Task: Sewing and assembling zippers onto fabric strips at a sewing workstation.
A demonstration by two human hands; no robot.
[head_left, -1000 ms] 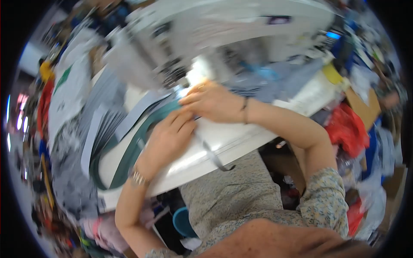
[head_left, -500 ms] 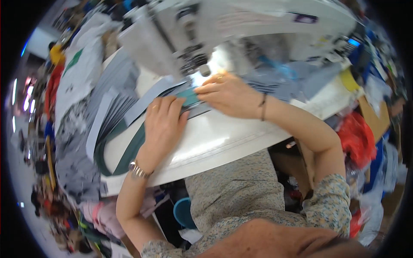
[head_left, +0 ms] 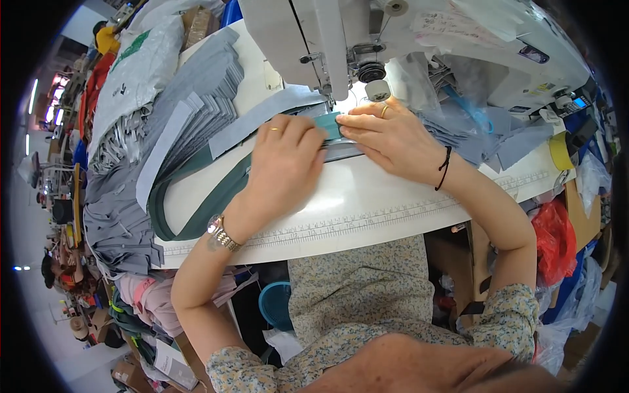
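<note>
Both hands lie flat, palms down, nothing clenched; left hand [head_left: 286,157] and right hand [head_left: 388,133] press the teal strip [head_left: 329,124] beneath the sewing machine [head_left: 314,39] at the table's [head_left: 367,196] far edge; its long axis trails left toward the nearer left hand.

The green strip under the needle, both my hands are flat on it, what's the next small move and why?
Probably ease the green strip a little further toward the needle. Your left hand and right hand both press it flat on the white table, right in front of the sewing machine, and a long green tail still trails unsewn to your left.
</note>
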